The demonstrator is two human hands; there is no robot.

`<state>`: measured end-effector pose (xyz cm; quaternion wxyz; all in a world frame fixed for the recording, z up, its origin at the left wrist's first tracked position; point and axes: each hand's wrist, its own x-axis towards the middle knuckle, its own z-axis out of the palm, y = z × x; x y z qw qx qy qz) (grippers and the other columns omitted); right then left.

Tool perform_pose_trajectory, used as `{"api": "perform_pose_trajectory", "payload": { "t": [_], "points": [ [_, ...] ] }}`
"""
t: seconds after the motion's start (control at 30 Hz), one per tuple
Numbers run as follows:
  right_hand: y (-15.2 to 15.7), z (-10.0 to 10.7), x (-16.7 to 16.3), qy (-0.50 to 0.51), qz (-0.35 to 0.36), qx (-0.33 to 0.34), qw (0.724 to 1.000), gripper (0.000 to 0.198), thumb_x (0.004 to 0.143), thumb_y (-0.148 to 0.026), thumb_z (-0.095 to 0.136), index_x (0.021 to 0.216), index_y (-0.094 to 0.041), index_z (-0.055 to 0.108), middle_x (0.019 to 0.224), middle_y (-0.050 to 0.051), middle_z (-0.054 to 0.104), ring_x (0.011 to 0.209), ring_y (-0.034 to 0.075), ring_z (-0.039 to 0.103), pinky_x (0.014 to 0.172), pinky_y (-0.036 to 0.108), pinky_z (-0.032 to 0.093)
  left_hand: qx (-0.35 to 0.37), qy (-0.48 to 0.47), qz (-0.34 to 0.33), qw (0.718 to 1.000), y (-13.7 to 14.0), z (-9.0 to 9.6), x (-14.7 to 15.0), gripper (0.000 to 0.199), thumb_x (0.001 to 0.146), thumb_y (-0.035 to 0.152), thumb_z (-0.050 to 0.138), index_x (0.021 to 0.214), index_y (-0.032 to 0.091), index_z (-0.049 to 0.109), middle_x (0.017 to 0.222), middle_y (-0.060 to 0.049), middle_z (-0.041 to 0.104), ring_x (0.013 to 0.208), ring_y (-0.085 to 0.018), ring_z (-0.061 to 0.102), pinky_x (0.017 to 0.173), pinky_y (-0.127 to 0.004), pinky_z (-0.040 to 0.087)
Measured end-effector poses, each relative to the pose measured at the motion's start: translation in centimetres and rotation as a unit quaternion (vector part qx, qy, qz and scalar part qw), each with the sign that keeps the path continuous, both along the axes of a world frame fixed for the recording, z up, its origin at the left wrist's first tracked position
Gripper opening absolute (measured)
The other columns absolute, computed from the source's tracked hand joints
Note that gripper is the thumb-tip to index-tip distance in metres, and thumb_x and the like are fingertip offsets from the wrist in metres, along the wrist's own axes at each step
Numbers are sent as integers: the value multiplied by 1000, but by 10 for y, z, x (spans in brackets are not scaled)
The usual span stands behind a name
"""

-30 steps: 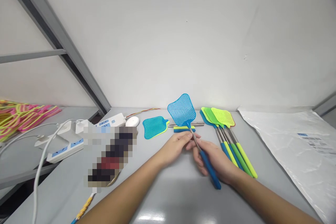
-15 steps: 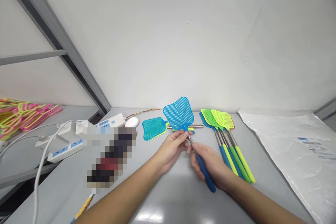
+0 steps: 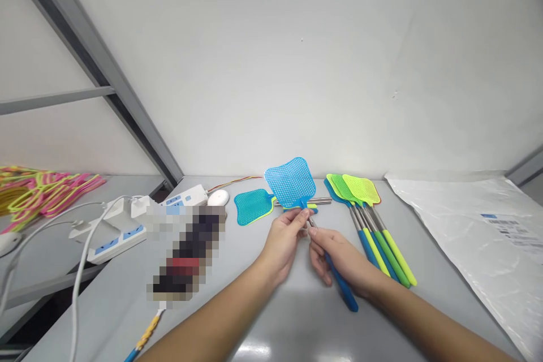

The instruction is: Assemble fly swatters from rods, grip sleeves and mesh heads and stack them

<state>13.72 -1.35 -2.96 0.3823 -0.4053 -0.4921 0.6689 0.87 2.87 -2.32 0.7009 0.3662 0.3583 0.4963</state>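
A blue fly swatter [image 3: 291, 182] with a mesh head, a thin metal shaft and a dark blue grip is held up at a slant between my hands. My left hand [image 3: 285, 243] is closed, pinching the neck just under the head. Lower down, my right hand [image 3: 337, 254] is closed round the metal shaft, with the blue grip running beneath its palm. Behind my left hand lie a teal swatter [image 3: 254, 207] and a yellow-edged one under it, their shafts partly hidden. To the right, several blue, green and yellow swatters [image 3: 360, 189] lie overlapping in a bundle.
A clear plastic bag [image 3: 458, 226] with a label covers the table's right side. On the left are white power strips [image 3: 116, 243] with cables, a round white device [image 3: 218, 198] and a blurred-out object [image 3: 190, 254]. Pink and yellow cords [image 3: 51, 192] lie farther left.
The whole scene has shifted slightly in view. Both hands keep their hold on the blue fly swatter, and its head is tilted a little differently, catching more light.
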Motion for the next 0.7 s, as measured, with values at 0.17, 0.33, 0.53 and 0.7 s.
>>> {"api": "perform_pose_trajectory", "payload": {
  "t": [0.17,0.33,0.53,0.7],
  "points": [
    [-3,-1,0,-13,31,-20,999,44,91,-55,43,65,-21,38,46,-4,55,32,7,45,35,18,31,7,-39,44,998,11,10,-11,22,75,36,74,84,16,69,81,0,55,71,-9,46,66,-22,37],
    [-5,-7,1,6,51,-41,998,45,91,-54,44,63,-19,43,47,-3,54,34,8,43,37,19,33,-6,-50,9,999,9,8,-13,25,77,39,71,89,17,69,79,0,53,70,-9,46,65,-22,38],
    [-4,-7,5,13,45,-47,998,48,90,-57,44,64,-16,51,49,-2,55,39,9,49,40,20,40,7,1,-73,997,-2,-2,-4,28,80,41,68,90,16,70,72,1,53,66,-9,47,66,-22,39],
    [-1,-6,6,22,26,-35,999,49,91,-59,38,73,-17,54,44,-4,53,29,8,42,32,19,33,8,10,-127,992,-4,-1,-5,29,79,42,68,91,16,70,76,-1,57,67,-11,52,71,-25,41]
  ]
}}
